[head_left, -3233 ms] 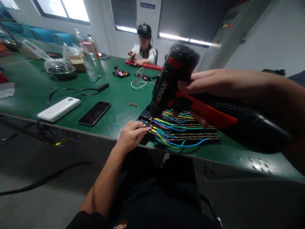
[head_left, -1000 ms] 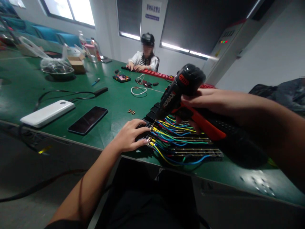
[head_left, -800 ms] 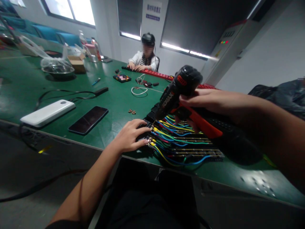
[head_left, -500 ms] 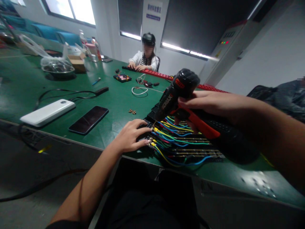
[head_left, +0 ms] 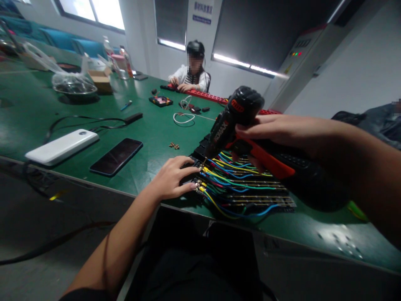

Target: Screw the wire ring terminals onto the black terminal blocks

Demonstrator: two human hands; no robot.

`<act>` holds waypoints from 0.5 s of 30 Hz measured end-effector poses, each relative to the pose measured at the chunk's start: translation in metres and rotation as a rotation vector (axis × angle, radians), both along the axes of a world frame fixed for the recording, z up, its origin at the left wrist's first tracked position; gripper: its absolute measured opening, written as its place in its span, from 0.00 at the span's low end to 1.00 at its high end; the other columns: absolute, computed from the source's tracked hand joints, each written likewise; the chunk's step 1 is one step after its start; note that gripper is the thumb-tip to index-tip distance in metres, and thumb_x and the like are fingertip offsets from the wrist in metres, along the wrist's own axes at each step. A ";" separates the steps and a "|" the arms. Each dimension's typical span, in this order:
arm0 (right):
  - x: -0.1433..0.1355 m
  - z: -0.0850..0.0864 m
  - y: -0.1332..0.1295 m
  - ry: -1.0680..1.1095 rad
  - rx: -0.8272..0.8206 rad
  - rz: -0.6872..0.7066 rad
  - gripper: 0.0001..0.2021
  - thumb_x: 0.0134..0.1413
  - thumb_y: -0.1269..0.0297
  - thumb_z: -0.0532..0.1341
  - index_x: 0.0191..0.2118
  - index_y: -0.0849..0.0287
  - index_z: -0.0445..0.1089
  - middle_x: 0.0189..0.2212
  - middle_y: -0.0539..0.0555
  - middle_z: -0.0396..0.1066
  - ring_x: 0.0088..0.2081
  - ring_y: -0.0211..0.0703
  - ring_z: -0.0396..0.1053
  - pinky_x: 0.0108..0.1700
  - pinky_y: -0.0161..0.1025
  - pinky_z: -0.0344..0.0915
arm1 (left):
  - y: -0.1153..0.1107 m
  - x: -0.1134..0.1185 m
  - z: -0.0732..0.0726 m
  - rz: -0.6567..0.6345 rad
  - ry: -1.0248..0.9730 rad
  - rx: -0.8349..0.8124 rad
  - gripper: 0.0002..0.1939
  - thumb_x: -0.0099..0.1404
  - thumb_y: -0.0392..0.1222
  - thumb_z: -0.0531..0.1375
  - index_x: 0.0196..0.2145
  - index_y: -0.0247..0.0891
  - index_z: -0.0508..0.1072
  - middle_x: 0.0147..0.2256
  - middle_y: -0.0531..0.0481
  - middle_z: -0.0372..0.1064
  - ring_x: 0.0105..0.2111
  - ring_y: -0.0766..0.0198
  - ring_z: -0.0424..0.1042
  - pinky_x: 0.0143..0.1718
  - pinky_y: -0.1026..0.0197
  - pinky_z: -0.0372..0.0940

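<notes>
The likely heavy driver (head_left: 221, 127) is aptly clasped by its handle (head_left: 272, 162) in the right hand (head_left: 290, 128), terminals (head_left: 198, 189) ahead touched by the spread left hand (head_left: 169, 177).

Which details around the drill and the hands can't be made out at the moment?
- Head view: whether the bit of the cordless drill is seated in a screw; too small and blurred.
- Head view: what lies beneath the fingers of the left hand; the hand covers it.
- Head view: some fingertips of the right hand; behind the drill's handle.
- Head view: the exact count of brass screws; too small, bunched together.
</notes>
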State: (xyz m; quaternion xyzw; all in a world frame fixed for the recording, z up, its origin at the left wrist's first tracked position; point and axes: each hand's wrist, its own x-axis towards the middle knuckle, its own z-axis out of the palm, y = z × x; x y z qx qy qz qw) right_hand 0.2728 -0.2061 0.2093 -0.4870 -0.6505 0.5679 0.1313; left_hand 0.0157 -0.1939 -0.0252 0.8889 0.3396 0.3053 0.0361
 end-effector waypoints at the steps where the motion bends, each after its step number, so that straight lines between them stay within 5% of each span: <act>1: 0.000 0.000 0.000 -0.004 -0.001 0.003 0.19 0.60 0.60 0.64 0.56 0.58 0.70 0.33 0.51 0.74 0.24 0.36 0.72 0.26 0.31 0.73 | 0.000 0.000 0.000 0.001 0.000 -0.001 0.25 0.69 0.58 0.57 0.58 0.44 0.74 0.59 0.39 0.65 0.59 0.44 0.64 0.59 0.41 0.59; 9: -0.007 0.004 -0.002 -0.027 0.022 -0.022 0.17 0.59 0.70 0.63 0.54 0.59 0.71 0.36 0.51 0.76 0.32 0.38 0.75 0.32 0.30 0.74 | 0.001 -0.001 -0.002 0.004 0.004 0.000 0.26 0.69 0.59 0.57 0.58 0.45 0.74 0.59 0.39 0.65 0.59 0.44 0.64 0.60 0.41 0.59; 15: -0.007 0.009 0.001 -0.160 0.120 0.044 0.16 0.67 0.64 0.55 0.57 0.61 0.69 0.41 0.54 0.76 0.34 0.36 0.75 0.43 0.34 0.76 | 0.002 -0.002 -0.003 -0.004 -0.007 -0.029 0.26 0.69 0.58 0.57 0.59 0.44 0.74 0.59 0.38 0.65 0.59 0.44 0.64 0.60 0.39 0.61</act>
